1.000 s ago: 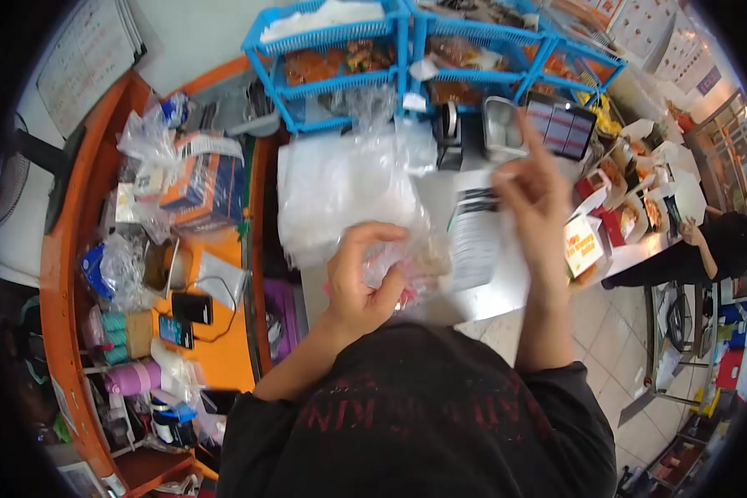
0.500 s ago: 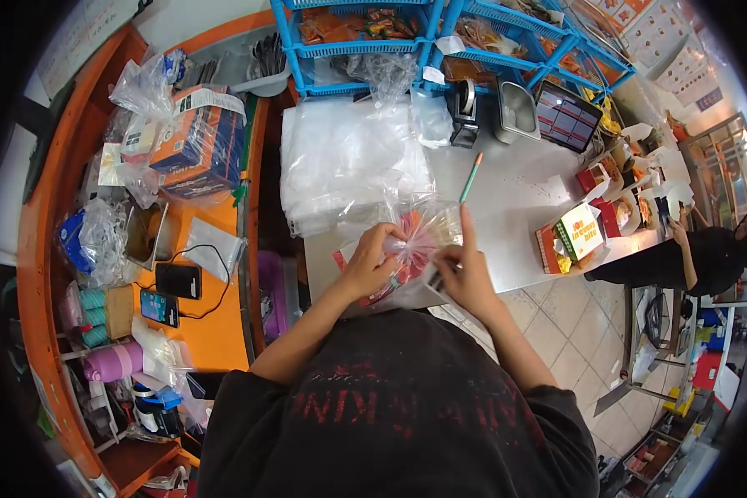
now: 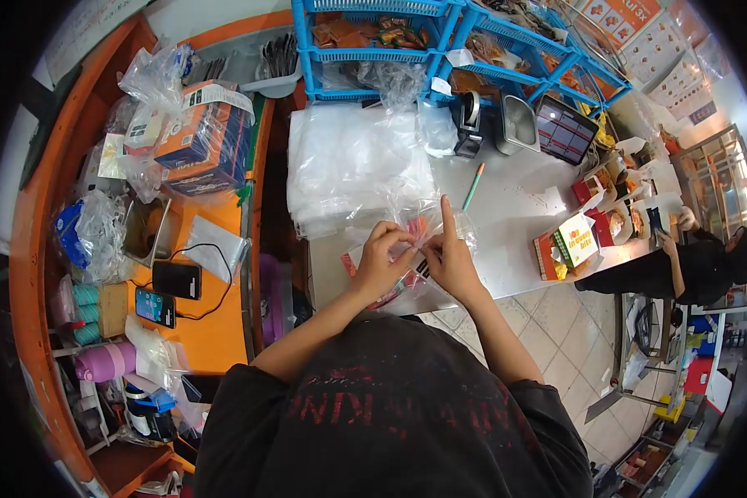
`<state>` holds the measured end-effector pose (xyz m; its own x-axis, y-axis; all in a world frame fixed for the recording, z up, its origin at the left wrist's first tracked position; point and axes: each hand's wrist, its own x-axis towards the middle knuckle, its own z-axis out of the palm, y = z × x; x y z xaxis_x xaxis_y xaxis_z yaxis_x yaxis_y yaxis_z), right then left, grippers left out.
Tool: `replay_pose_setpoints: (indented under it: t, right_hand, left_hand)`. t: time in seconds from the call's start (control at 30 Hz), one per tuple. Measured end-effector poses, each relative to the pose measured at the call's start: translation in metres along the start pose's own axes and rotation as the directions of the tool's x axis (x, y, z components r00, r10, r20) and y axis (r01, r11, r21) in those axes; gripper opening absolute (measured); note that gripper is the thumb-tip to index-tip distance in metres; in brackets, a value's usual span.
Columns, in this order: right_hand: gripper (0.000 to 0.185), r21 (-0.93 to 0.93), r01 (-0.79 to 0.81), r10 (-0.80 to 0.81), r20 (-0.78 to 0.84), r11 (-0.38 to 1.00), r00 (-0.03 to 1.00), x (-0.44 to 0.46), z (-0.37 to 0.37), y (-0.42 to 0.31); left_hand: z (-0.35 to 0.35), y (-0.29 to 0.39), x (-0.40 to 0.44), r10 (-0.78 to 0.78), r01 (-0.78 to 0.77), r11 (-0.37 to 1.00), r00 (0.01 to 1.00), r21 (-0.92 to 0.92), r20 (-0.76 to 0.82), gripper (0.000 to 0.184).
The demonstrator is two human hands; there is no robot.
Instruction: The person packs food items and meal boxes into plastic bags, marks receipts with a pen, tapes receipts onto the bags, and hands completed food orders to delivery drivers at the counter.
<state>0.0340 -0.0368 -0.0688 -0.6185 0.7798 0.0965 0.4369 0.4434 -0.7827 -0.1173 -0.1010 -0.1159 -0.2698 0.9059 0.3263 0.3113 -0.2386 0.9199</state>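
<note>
Left hand (image 3: pixel 383 260): fingers bent, thumb and fingertips pinching the gathered top of a clear plastic bag (image 3: pixel 422 226), back of the hand facing up. Right hand (image 3: pixel 451 264): meets the left at the fingertips; index finger points straight out, away from the body, other fingers curled in. Whether these close on the film or on the barcoded slip (image 3: pixel 423 267) beside them cannot be told; fingers and glare obscure the contact. Both forearms angle inward from the dark shirt (image 3: pixel 398 407), elbows apart. The bag sits in front of the chest, at the near edge of the metal counter (image 3: pixel 515 203). Beyond the right index finger lies a green pencil (image 3: pixel 474 186); beyond the left hand, a stack of clear bags (image 3: pixel 353 158).
</note>
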Motion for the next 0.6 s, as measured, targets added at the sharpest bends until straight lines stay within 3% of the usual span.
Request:
replay_pose_setpoints:
  t: [0.2, 0.27, 0.3, 0.37, 0.4, 0.47, 0.6]
  right_hand:
    - [0.093, -0.010, 0.054, -0.054, 0.010, 0.999, 0.999, 0.000, 0.000, -0.001]
    - [0.069, 0.078, -0.049, 0.053, -0.050, 0.996, 0.997, -0.002, 0.000, -0.007]
    - [0.069, 0.082, -0.046, 0.050, -0.049, 0.996, 0.998, -0.001, 0.001, -0.001]
    - [0.029, -0.061, 0.112, -0.114, -0.022, 0.992, 0.993, 0.000, 0.002, 0.017]
    - [0.029, -0.048, 0.129, -0.130, -0.020, 0.991, 0.991, 0.001, 0.000, 0.014]
    - [0.005, -0.034, -0.002, 0.002, -0.005, 0.999, 1.000, 0.000, -0.002, 0.004]
    - [0.010, -0.169, 0.051, -0.051, 0.001, 0.984, 0.999, -0.002, 0.003, 0.022]
  left_hand:
    - [0.008, -0.005, 0.002, 0.001, -0.002, 0.998, 1.000, 0.069, 0.017, 0.015]
    - [0.014, -0.003, 0.003, 0.048, -0.042, 0.985, 0.998, 0.167, -0.033, 0.011]
    - [0.015, -0.002, 0.003, 0.048, -0.042, 0.984, 0.998, 0.172, -0.035, 0.011]
    - [0.016, 0.002, 0.000, 0.061, -0.053, 0.967, 0.998, 0.250, -0.026, 0.012]
    - [0.015, 0.002, 0.000, 0.066, -0.054, 0.962, 0.997, 0.268, -0.035, 0.012]
    - [0.008, 0.000, -0.003, -0.035, 0.027, 0.990, 0.998, 0.138, 0.054, 0.017]
    - [-0.005, 0.014, -0.003, 0.032, -0.038, 0.990, 0.998, 0.136, 0.045, 0.023]
